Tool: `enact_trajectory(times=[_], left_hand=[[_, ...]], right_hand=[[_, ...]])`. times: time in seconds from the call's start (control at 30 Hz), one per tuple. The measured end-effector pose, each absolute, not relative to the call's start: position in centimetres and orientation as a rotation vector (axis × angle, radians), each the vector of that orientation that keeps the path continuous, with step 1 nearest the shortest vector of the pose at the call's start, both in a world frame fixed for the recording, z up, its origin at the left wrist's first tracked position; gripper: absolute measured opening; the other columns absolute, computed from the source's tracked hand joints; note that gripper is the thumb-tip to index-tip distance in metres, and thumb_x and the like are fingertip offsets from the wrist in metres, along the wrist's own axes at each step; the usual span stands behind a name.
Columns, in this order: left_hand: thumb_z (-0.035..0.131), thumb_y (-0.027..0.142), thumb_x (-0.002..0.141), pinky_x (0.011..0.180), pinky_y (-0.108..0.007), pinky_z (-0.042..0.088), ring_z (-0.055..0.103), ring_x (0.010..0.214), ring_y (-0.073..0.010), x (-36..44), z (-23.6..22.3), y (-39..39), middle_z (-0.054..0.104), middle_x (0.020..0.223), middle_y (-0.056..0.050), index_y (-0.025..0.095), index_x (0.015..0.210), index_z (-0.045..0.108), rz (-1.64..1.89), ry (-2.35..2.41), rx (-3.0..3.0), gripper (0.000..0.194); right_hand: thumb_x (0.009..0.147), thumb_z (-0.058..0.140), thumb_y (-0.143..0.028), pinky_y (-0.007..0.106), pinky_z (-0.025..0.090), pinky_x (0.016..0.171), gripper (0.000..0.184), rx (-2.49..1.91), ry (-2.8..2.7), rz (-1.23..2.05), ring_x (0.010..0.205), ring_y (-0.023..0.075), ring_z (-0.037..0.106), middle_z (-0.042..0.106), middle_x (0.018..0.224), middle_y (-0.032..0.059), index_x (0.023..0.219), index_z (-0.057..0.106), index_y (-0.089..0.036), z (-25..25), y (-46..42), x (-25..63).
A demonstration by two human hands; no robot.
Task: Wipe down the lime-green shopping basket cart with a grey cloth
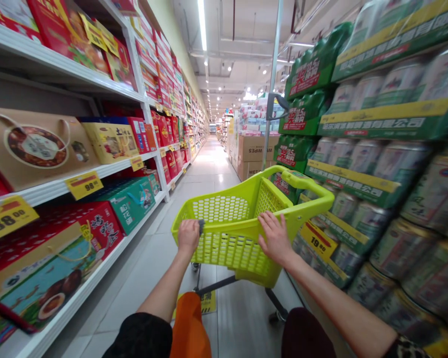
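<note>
A lime-green plastic shopping cart (231,251) stands sideways in front of me, its long side facing my body and its push handle (323,194) toward the right. The basket shows no goods through its lattice walls. My left hand (189,236) is closed around the rim at the cart's narrow left end, next to a small grey piece. Over the near rim, closer to the handle, lie the fingers of my right hand (275,235), bent across the edge. Its thumb is down along the outer wall. Under the basket, dark legs with casters are partly visible.
Shelves (112,164) of boxed gifts with yellow price tags line the left. Stacked beer can packs (366,164) rise close on the right. Brown cartons (252,149) and a metal pole (274,64) stand beyond the cart. A tiled aisle (212,159) runs ahead.
</note>
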State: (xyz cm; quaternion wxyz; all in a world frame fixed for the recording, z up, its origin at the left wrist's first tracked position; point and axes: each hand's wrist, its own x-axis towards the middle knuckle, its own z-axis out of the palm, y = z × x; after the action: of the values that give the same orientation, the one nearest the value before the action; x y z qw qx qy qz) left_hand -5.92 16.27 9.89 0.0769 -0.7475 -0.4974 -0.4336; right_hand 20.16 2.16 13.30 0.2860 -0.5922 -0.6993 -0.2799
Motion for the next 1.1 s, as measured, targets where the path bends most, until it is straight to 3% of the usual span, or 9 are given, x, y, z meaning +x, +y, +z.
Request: enact_trajectory(times=[0.13,0.27,0.47,0.77,0.97,1.1], left_hand=[[0.039,0.029,0.086,0.082,-0.030,0.043,0.055,0.084,-0.0152,0.6,10.9,13.6,0.064,0.083,-0.002,0.022,0.080,0.059,-1.213,-1.208,-2.483,0.022],[0.041,0.027,0.086,0.087,-0.036,0.042,0.053,0.093,-0.0186,2.0,11.3,12.5,0.063,0.094,-0.006,0.020,0.090,0.059,-1.188,-1.015,-2.560,0.020],[0.036,0.029,0.088,0.086,-0.039,0.040,0.054,0.089,-0.0209,-3.1,10.5,14.4,0.065,0.090,-0.006,0.020,0.082,0.061,-1.240,-1.272,-2.356,0.027],[0.033,0.027,0.089,0.080,-0.033,0.041,0.052,0.083,-0.0192,6.8,12.9,11.5,0.062,0.085,-0.007,0.019,0.082,0.059,-1.173,-1.083,-2.579,0.028],[0.032,0.029,0.089,0.079,-0.034,0.041,0.052,0.082,-0.0202,4.1,12.1,12.9,0.061,0.080,-0.007,0.019,0.079,0.059,-1.205,-1.190,-2.531,0.030],[0.033,0.027,0.088,0.079,-0.035,0.041,0.052,0.082,-0.0195,4.2,12.0,13.0,0.061,0.081,-0.006,0.020,0.081,0.059,-1.283,-1.266,-2.498,0.028]], right_hand=[[0.075,0.045,-0.022,0.049,0.011,0.107,0.044,-1.573,-1.856,-0.753,0.121,0.0267,0.038,0.053,0.124,0.0129,0.117,0.054,-0.009,13.3,2.1,20.4],[0.076,0.045,-0.023,0.049,0.010,0.107,0.044,-1.576,-1.865,-0.773,0.122,0.0264,0.038,0.053,0.124,0.0129,0.117,0.054,-0.009,13.3,1.7,20.8],[0.076,0.045,-0.022,0.048,0.009,0.108,0.048,-1.611,-1.895,-0.745,0.125,0.0258,0.035,0.050,0.128,0.0129,0.121,0.051,-0.009,13.4,1.3,20.5],[0.074,0.046,-0.022,0.049,0.008,0.107,0.051,-1.635,-1.976,-0.702,0.124,0.0265,0.035,0.049,0.128,0.0144,0.123,0.049,-0.007,14.4,2.1,19.3],[0.078,0.042,-0.020,0.054,0.006,0.105,0.045,-1.743,-1.799,-0.788,0.119,0.0271,0.040,0.054,0.123,0.0140,0.121,0.051,-0.009,17.2,1.0,24.2],[0.074,0.044,-0.020,0.047,0.011,0.107,0.048,-1.755,-1.809,-0.829,0.121,0.0268,0.038,0.053,0.124,0.0142,0.120,0.051,-0.006,17.3,0.8,25.5]])
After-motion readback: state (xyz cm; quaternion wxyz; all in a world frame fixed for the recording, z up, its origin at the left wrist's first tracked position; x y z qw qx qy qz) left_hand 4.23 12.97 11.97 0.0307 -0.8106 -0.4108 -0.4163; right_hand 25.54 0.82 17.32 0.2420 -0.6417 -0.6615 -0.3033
